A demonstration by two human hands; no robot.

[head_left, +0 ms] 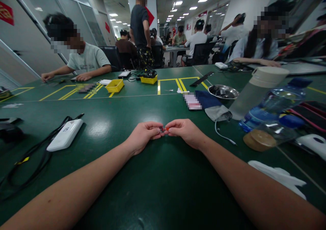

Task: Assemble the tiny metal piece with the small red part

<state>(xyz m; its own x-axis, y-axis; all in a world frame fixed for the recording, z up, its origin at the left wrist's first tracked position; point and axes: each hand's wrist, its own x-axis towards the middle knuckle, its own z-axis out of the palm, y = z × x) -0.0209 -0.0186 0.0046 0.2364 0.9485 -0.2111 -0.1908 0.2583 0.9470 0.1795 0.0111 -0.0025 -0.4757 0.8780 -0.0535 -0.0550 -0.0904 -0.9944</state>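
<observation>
Above the middle of the green table (142, 182), my two hands meet almost fingertip to fingertip. My left hand (144, 135) pinches a small dark metallic piece (161, 129) between thumb and fingers; its exact kind is too small to tell. Between the fingertips of my right hand (187, 131) sits a tiny orange piece (167, 128), mostly covered by the fingers. The two pieces are very close together, and I cannot tell whether they touch.
A white power bank (65, 135) with black cables lies left. To the right stand a tumbler (257, 90), a water bottle (276, 102) and a steel bowl (223, 91). Yellow trays (114, 86) sit farther back. A person (86, 58) works across the table at left.
</observation>
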